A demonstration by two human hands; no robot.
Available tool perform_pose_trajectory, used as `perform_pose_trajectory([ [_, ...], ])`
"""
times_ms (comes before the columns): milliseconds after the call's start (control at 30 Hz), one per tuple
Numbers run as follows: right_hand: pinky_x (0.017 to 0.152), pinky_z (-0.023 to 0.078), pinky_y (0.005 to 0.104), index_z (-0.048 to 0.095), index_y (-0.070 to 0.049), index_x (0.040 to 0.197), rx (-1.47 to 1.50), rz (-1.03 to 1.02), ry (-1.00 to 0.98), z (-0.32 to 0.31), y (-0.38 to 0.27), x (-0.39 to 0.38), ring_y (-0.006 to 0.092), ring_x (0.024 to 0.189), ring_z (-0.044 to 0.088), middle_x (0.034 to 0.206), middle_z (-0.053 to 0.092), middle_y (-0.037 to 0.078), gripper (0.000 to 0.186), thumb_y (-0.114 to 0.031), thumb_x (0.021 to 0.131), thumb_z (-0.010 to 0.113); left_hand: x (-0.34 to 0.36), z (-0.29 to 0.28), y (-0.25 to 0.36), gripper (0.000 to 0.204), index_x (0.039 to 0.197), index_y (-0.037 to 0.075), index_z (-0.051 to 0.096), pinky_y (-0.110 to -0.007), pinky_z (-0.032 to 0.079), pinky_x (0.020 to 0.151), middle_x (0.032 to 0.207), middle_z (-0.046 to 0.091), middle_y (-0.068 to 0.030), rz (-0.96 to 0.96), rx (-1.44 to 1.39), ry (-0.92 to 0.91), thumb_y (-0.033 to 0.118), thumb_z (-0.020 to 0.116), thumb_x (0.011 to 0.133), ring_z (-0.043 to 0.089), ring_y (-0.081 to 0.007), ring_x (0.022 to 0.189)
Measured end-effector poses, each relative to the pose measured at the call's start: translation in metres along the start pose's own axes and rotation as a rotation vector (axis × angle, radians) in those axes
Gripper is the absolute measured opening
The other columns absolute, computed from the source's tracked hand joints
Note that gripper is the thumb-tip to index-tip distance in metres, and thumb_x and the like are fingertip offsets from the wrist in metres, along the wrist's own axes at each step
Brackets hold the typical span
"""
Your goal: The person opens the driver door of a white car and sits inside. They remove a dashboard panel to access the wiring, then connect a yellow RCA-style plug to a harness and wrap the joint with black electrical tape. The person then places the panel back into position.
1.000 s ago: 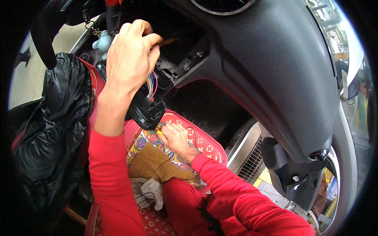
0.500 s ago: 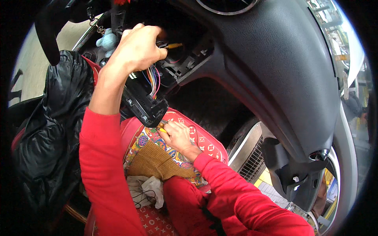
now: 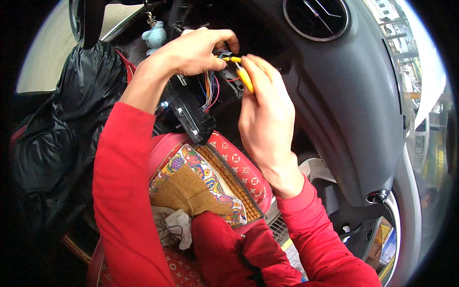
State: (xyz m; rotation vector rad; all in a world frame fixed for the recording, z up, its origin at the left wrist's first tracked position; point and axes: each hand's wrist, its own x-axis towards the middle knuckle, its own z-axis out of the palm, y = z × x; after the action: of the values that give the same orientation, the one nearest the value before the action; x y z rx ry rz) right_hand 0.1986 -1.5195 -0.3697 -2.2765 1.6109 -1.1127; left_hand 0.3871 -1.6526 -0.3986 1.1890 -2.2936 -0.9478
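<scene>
My left hand point(image 3: 198, 50) is closed over the wiring in the opened dashboard, its thumb against a thin yellow plug point(image 3: 233, 59) with a dark band. My right hand point(image 3: 267, 110) comes up beside it, gripping a yellow-handled tool point(image 3: 245, 80); a bit of bright metal shows above the handle, but the working end is too small to make out. The plug's right end reaches my right fingertips. Below my left hand, a bundle of coloured wires point(image 3: 209, 91) runs into a black electronic unit point(image 3: 191, 119), which hangs tilted out of the dash.
To the right bulges the dark dashboard point(image 3: 354, 95) with a round air vent point(image 3: 316, 18). A black shiny jacket point(image 3: 62, 143) hangs at left, near a blue bear charm point(image 3: 154, 36). Below lie a red patterned seat point(image 3: 244, 174), a beaded mat point(image 3: 234, 179) and a brown cloth point(image 3: 184, 189).
My right hand has risen from the seat to the wiring, bringing the yellow-handled tool up beside my left hand. My left hand remains at the dash opening. The view has shifted slightly.
</scene>
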Motion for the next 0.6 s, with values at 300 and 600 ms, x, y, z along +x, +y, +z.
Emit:
perform_pose_trajectory([
  [300,0.074,0.065,0.0472,0.070,0.002,0.113,-0.475,0.028,-0.271,0.030,0.002,0.047,0.0404,0.083,0.079,0.109,0.074,0.024,0.020,-0.008,0.096,0.067,-0.006,-0.001,-0.007,0.047,0.134,0.001,0.072,-0.041,0.056,0.105,0.125,0.078,-0.0193,0.064,-0.083,0.035,0.009,0.082,0.089,0.074,-0.0319,0.117],
  [600,0.086,0.062,0.0513,0.078,-0.004,0.112,-0.576,0.034,-0.382,0.022,0.006,0.064,0.0424,0.097,0.076,0.105,0.076,0.024,0.021,-0.019,0.098,0.075,-0.023,0.005,-0.022,0.034,0.121,0.007,0.079,-0.042,0.051,0.110,0.120,0.076,-0.0141,0.166,-0.036,0.196,0.020,0.084,0.091,0.066,-0.0330,0.122],
])
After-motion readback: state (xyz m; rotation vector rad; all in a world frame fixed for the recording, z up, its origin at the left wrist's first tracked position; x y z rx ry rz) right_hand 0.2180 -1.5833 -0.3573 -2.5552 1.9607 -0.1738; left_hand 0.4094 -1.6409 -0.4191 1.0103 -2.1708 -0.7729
